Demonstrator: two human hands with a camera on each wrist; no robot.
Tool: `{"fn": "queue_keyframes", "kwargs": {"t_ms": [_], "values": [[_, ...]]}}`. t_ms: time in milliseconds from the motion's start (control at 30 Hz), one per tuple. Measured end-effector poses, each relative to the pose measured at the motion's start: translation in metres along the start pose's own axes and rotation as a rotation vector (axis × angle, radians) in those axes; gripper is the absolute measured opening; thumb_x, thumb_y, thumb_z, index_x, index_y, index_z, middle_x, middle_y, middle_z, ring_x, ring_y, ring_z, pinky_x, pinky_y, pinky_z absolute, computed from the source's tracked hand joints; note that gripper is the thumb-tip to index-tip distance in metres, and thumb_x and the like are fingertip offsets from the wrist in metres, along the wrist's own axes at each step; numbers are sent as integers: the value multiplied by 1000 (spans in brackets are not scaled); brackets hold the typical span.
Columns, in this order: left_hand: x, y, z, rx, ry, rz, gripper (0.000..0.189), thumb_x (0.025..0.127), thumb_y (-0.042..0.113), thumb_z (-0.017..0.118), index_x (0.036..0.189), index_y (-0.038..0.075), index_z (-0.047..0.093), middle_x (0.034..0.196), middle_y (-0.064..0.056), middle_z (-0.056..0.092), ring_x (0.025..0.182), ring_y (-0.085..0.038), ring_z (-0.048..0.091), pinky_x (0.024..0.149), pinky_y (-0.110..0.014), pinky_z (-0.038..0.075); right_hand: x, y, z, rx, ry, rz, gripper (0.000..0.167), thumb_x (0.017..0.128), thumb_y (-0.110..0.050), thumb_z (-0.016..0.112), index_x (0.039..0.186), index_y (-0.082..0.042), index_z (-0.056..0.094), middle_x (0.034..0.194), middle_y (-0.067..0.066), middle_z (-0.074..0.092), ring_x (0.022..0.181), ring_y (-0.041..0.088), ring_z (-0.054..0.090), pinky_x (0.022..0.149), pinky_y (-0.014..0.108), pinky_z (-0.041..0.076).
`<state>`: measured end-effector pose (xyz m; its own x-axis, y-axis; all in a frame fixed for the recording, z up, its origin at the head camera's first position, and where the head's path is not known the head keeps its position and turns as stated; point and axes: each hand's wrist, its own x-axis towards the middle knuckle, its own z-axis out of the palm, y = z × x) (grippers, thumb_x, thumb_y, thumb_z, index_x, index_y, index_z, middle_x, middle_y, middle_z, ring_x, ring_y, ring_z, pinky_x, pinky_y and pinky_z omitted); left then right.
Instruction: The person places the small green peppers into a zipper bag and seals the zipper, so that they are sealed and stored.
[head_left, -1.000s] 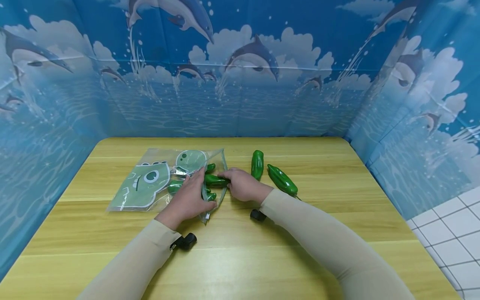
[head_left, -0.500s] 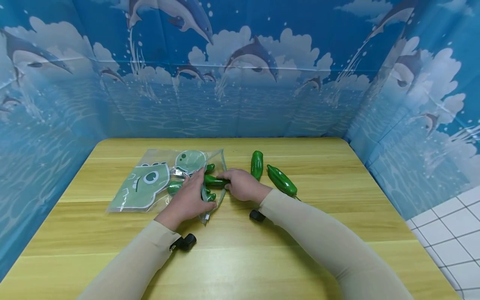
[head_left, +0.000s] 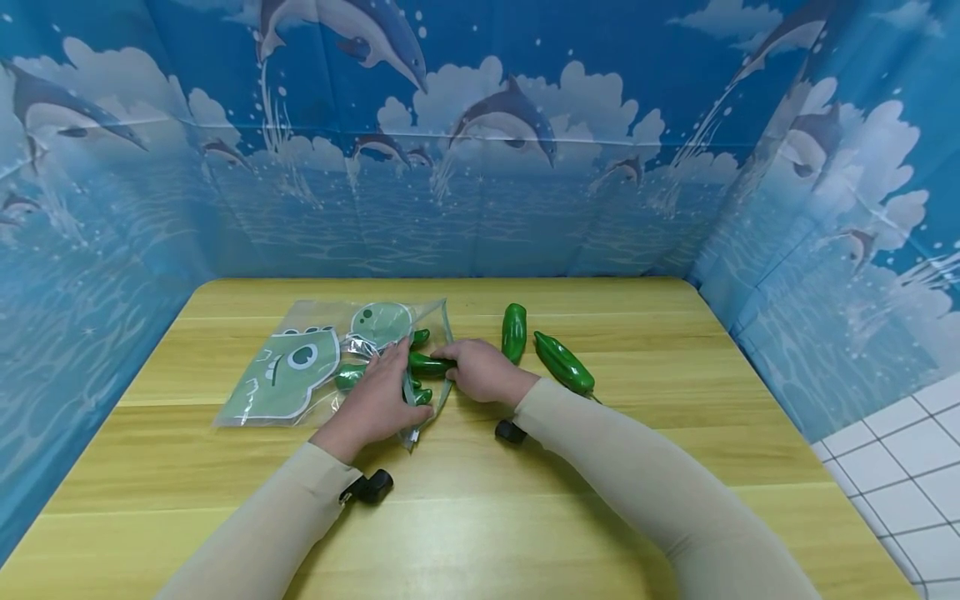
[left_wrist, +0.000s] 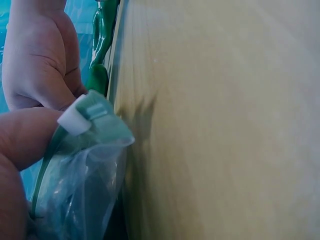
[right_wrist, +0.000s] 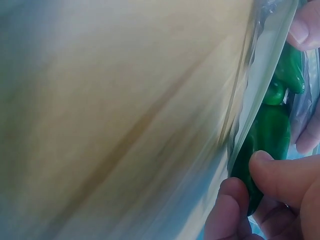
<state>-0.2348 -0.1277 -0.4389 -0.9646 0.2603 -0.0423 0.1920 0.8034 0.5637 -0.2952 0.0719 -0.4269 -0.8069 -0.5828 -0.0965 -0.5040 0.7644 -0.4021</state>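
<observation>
A clear zip bag (head_left: 255,392) with green cartoon prints lies on the table, its mouth facing right. My left hand (head_left: 378,396) holds the bag's mouth, with the thumb near the white slider (left_wrist: 75,119) in the left wrist view. My right hand (head_left: 483,371) pinches a green pepper (head_left: 427,364) between thumb and fingers. This pepper lies partly inside the mouth, and the fingers cover its outer end. Several other green peppers (right_wrist: 290,70) show inside the bag, partly hidden by my left hand.
Two more green peppers, one upright in the head view (head_left: 514,333) and one slanting (head_left: 564,362), lie right of the bag, close to my right wrist. The wooden table (head_left: 480,525) ends at a blue dolphin curtain (head_left: 480,217) behind. White floor tiles (head_left: 892,458) show at right.
My right hand has shifted very slightly left with the pepper, toward the bag. The left hand and the bag stay nearly in place.
</observation>
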Motion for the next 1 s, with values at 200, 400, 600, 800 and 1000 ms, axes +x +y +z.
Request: {"fn": "queue_keyframes", "kwargs": {"t_ms": [200,400,600,800,1000], "values": [[0,0,1,-5,5,9,120,85,41,85,170,5,8,176,-16,18,165,-36,11,134,-54,9,3,-2,0,-9,-21,9,45,106,-8,61,150,-16,61,147,6,66,136,28,62,115,44,50],[0,0,0,0,5,14,121,86,41,85,170,5,7,177,-15,17,165,-35,10,134,-54,8,5,-2,0,-14,-33,16,45,106,-9,61,151,-17,60,147,5,66,136,27,62,114,44,51],[0,0,0,3,5,17,121,85,40,86,170,5,6,177,-15,16,165,-35,9,134,-53,6,8,-5,-2,1,-36,18,44,106,-9,62,149,-17,61,147,5,66,135,28,63,114,44,51],[1,-1,0,11,9,19,122,85,41,86,170,5,7,177,-15,16,165,-35,9,134,-53,6,8,-6,-3,13,-37,24,44,106,-11,62,150,-18,60,149,5,65,137,28,61,115,45,50],[1,-1,1,12,4,16,122,85,41,86,170,5,6,177,-15,16,165,-35,9,134,-53,6,5,-4,-3,15,-32,36,44,107,-9,60,150,-14,59,149,8,64,139,28,59,117,44,48]]}}
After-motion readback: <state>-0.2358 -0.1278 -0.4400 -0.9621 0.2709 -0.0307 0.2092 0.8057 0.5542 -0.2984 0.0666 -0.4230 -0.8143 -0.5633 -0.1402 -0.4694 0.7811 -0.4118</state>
